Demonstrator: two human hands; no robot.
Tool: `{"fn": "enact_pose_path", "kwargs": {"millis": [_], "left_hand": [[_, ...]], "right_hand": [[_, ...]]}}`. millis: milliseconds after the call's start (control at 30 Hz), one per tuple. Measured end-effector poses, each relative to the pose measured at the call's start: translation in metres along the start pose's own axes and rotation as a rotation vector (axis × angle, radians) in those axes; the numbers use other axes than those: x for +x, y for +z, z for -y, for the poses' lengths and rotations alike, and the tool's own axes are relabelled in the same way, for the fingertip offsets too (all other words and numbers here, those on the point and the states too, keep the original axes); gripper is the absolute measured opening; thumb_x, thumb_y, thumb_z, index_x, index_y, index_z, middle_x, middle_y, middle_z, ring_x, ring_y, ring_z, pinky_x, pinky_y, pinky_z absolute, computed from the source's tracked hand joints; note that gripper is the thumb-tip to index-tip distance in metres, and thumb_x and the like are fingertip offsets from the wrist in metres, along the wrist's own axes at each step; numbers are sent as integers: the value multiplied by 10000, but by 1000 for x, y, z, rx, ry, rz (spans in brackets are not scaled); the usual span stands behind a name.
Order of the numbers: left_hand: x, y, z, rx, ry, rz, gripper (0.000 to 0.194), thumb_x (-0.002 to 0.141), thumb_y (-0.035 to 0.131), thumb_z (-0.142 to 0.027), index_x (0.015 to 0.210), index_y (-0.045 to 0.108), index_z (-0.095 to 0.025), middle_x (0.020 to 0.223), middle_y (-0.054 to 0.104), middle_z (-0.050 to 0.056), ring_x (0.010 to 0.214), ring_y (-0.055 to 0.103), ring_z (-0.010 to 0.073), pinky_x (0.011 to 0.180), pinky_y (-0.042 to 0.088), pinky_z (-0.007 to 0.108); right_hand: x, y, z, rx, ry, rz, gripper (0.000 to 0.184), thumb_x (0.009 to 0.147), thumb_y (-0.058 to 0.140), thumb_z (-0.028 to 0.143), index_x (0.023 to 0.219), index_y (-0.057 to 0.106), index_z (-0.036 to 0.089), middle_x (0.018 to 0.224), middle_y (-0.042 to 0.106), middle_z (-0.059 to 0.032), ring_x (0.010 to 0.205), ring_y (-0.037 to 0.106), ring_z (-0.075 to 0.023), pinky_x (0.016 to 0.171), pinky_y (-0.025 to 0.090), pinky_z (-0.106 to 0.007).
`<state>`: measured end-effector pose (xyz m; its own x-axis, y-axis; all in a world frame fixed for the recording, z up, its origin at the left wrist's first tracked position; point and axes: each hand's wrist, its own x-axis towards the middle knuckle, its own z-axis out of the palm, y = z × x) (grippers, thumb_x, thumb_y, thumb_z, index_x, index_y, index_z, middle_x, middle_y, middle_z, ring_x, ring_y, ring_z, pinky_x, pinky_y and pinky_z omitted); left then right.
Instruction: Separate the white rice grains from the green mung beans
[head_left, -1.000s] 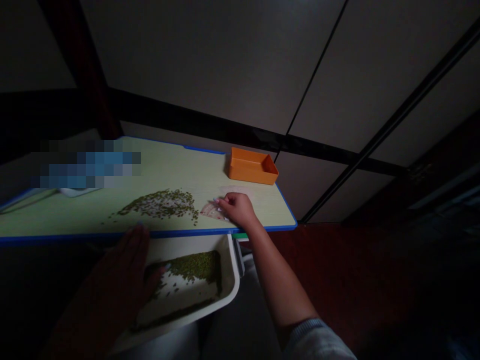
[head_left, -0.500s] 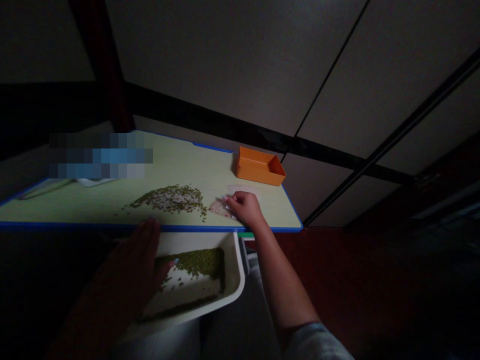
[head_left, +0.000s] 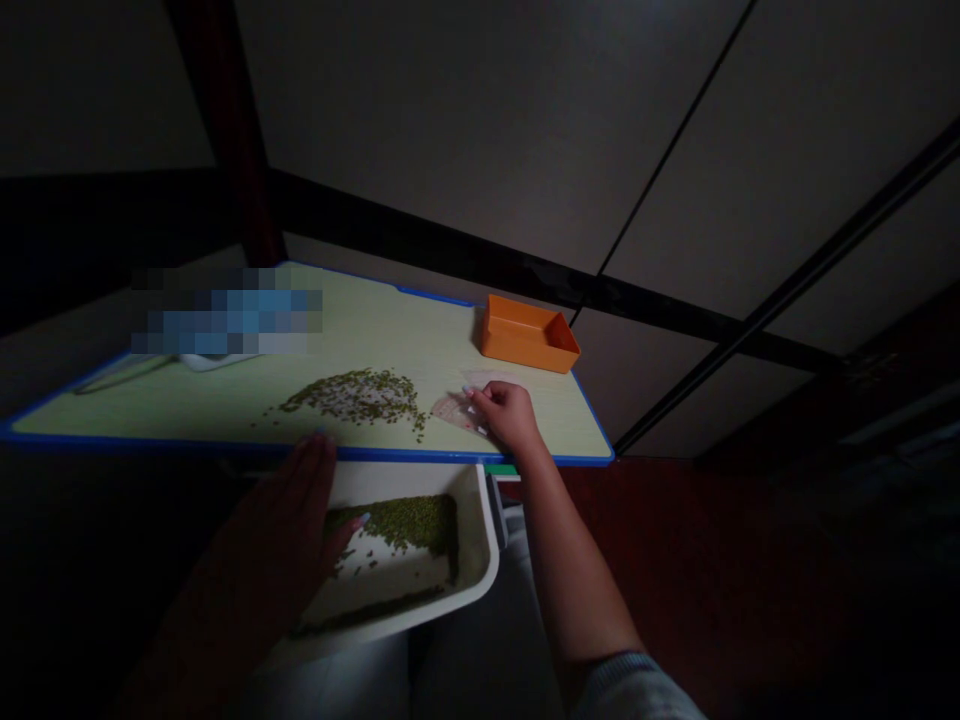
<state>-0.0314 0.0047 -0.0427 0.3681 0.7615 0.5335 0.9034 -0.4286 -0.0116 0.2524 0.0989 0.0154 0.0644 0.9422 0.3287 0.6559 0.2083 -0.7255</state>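
Note:
My right hand (head_left: 508,412) is low over the pale table (head_left: 360,310), its thumb and fingers pinched together. Whatever is between them is too small to make out. Just under and left of its fingertips lies a flat, pinkish patterned piece (head_left: 450,408) with small white bits on it. Further left, a loose heap of small green seeds or grains (head_left: 367,392) is spread on the table. My left hand (head_left: 292,510), in shadow, has its fingers stretched towards the table's front edge and its thumb apart, over a white tub (head_left: 480,580) with more green grains (head_left: 420,520) inside.
An orange rectangular box (head_left: 525,335) stands at the table's back right. At the left is a blurred-out bluish object (head_left: 247,315) with a cord beside it. The table has a raised blue edge (head_left: 420,458). Behind it rises a panelled wall (head_left: 450,130).
The whole scene sits slightly further right in view as the camera turned. Both hands keep nearly the same pose and place relative to the table.

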Motion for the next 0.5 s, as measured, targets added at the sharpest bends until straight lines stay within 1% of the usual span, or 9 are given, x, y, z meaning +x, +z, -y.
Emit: {"fn": "enact_pose_path", "kwargs": {"millis": [100, 233, 300, 400, 500], "left_hand": [[0, 0, 0, 4, 15, -5, 785, 866, 328, -507, 1469, 229, -14, 1494, 409, 288, 1394, 411, 382, 1071, 428, 537], [-1, 0, 0, 15, 20, -4, 799, 871, 315, -527, 1483, 187, -29, 1493, 417, 281, 1391, 420, 373, 1070, 429, 526], [-1, 0, 0, 16, 15, -10, 793, 874, 314, -515, 1490, 166, -37, 1505, 403, 277, 1398, 410, 372, 1072, 426, 523], [-2, 1, 0, 17, 11, -5, 783, 876, 324, -496, 1489, 168, -34, 1517, 381, 276, 1415, 384, 368, 1081, 420, 522], [-2, 1, -1, 17, 26, -15, 774, 871, 340, -487, 1468, 223, -7, 1496, 406, 287, 1410, 388, 376, 1077, 426, 528]], "right_hand": [[0, 0, -2, 16, 5, -17, 438, 833, 580, 514, 548, 459, 205, 502, 455, 57, 519, 400, -99, 523, 259, -227], [1, -3, 0, -99, 27, -93, 433, 850, 572, 482, 536, 454, 210, 509, 448, 51, 522, 392, -106, 530, 244, -241], [1, -3, 2, -166, 43, -110, 430, 854, 577, 466, 530, 454, 211, 514, 455, 45, 523, 385, -110, 533, 235, -250], [2, -3, 5, -246, 42, -95, 427, 854, 590, 459, 529, 466, 212, 513, 464, 37, 521, 376, -115, 538, 218, -264], [3, -2, 7, -298, 10, -72, 428, 862, 589, 465, 534, 486, 210, 519, 479, 29, 520, 371, -116, 541, 209, -272]]}}
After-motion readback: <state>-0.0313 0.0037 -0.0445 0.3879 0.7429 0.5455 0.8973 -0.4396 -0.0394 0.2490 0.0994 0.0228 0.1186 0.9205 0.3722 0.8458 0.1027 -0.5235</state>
